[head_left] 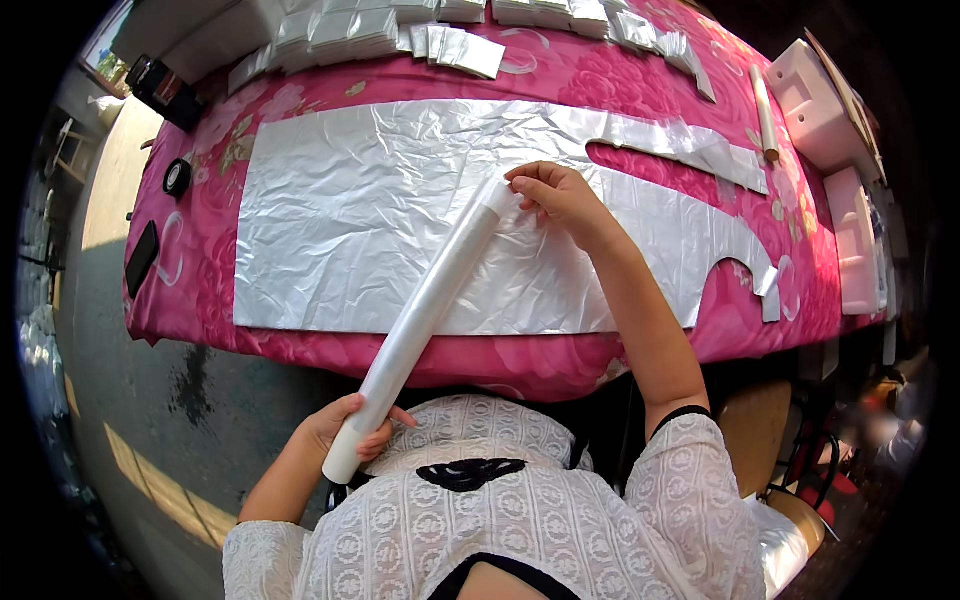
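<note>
- Gripping the near end of a long white roll point(425, 320), left hand point(345, 428) closed; right hand point(560, 195) pinching its far tip.
- Lying under the right hand: crinkled silver sheet point(380, 230) on the pink surface point(560, 75), partly cut.
- Stacked beyond both hands: folded silver pieces point(345, 30); most sheet uncut.

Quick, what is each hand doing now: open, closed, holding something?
Left hand: closed around the near end of the white roll.
Right hand: fingers pinching the roll's far end.
</note>
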